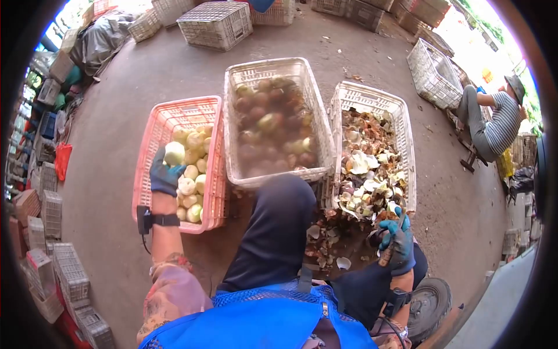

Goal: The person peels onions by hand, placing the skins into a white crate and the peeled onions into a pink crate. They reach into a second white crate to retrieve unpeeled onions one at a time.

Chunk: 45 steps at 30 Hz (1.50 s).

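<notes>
1. The right hand [401, 238] closes around a knife-like tool [386, 255] near the thigh; a slip could cut.
2. The left hand [165, 174], partly curled, cups a pale bulb [174, 153] over the pink crate [218, 174]; loose fingers could drop it, bruising others.

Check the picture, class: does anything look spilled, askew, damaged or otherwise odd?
Yes. Loose scraps lie on the ground near the person's end of the right-hand crate. They look spilled, since that crate holds a heap of similar scraps.
</notes>
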Motion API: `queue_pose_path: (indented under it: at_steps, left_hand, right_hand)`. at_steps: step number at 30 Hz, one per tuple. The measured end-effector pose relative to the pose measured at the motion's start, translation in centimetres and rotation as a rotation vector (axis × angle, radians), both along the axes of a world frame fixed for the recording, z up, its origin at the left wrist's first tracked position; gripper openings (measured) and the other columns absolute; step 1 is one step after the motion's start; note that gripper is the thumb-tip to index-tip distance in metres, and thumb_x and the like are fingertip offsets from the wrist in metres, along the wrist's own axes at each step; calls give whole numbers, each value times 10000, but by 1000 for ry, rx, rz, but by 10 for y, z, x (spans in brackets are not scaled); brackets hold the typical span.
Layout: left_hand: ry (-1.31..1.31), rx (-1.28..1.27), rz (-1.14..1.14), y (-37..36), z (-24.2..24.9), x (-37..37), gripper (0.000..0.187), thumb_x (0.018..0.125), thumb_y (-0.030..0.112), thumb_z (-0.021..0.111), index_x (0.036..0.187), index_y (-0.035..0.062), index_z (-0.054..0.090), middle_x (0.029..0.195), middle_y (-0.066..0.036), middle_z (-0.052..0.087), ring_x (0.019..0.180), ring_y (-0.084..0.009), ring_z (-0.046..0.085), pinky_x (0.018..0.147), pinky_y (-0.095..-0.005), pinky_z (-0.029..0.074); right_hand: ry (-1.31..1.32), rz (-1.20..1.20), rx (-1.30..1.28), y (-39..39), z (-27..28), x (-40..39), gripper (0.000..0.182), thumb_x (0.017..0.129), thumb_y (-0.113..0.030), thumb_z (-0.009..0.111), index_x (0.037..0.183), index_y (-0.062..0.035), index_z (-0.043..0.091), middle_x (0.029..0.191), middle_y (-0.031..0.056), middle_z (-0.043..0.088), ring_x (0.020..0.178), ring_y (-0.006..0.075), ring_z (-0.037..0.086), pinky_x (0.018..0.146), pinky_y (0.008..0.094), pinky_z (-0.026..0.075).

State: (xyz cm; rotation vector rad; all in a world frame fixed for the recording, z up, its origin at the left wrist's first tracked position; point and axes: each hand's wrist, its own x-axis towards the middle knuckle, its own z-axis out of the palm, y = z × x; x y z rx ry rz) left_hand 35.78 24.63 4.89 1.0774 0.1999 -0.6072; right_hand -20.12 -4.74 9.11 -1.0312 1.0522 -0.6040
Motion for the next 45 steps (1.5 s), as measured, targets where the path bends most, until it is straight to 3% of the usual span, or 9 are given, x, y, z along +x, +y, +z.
queue_pose_path:
  at_steps: [12,15,19,27,35,38,42,44,45]
  left_hand:
    - [-323,309,-372,-209,-114,-32,335,874,173,710,1151,32,587,858,-12,612,706,-131,626,578,-283,524]
    - [-1241,888,-462,-255,-159,-31,620,760,397,755,1196,-8,580,1063,-236,650,993,-398,617,858,-469,495]
    - [-1325,1147,-845,-287,-216,-31,566,767,357,758,1184,16,583,1063,-212,651,972,-359,620,828,-449,505]
    - [-1330,1294,-714,-337,-276,10,468,781,276,763,1160,65,588,1064,-164,653,932,-280,625,766,-407,526]
    - [-1104,682,-311,-301,-300,48,400,793,205,767,1139,107,592,1064,-122,655,897,-211,630,713,-371,545]
    - [146,-195,-430,-266,-262,35,539,830,235,752,1320,128,555,1171,-92,647,1051,-268,627,777,-446,559]
    - [-168,-406,-504,-235,-190,-21,503,920,293,597,1370,91,499,1342,-105,568,1198,-270,563,938,-401,523]
    - [-245,-388,-617,-225,-113,-68,517,940,311,564,1387,68,475,1380,-120,541,1216,-270,552,959,-381,508]
    - [-335,-390,-693,-226,-81,-86,525,951,320,547,1396,56,463,1398,-127,527,1224,-270,547,970,-370,500]
  right_hand:
    - [165,-1,87,-1,-49,20,414,942,-197,550,1334,-72,503,884,77,669,507,110,553,441,258,490]
    - [212,72,10,6,-62,25,371,965,-126,525,1332,-75,500,950,75,666,544,119,572,437,246,470]
    - [30,-82,382,11,-73,24,327,1019,-200,496,1334,-117,522,901,43,638,589,96,521,473,214,414]
    - [582,271,-387,9,-86,34,445,947,-157,544,1389,-117,513,982,148,654,861,220,633,819,342,509]
    - [595,293,-239,14,-64,29,428,940,-201,524,1360,-123,506,986,148,648,829,261,631,781,377,512]
    - [443,162,-296,17,-91,21,389,933,-224,525,1297,-85,529,976,136,646,849,290,646,792,399,519]
    - [-81,-165,253,11,-84,22,92,970,-180,572,1059,-160,587,810,-10,560,698,99,532,618,235,470]
    - [453,219,-843,11,-106,7,136,950,-99,583,1075,-47,597,935,49,604,816,186,578,733,313,517]
    - [318,121,-416,10,-125,3,214,959,-79,576,1156,5,581,965,69,623,818,206,577,771,351,515]
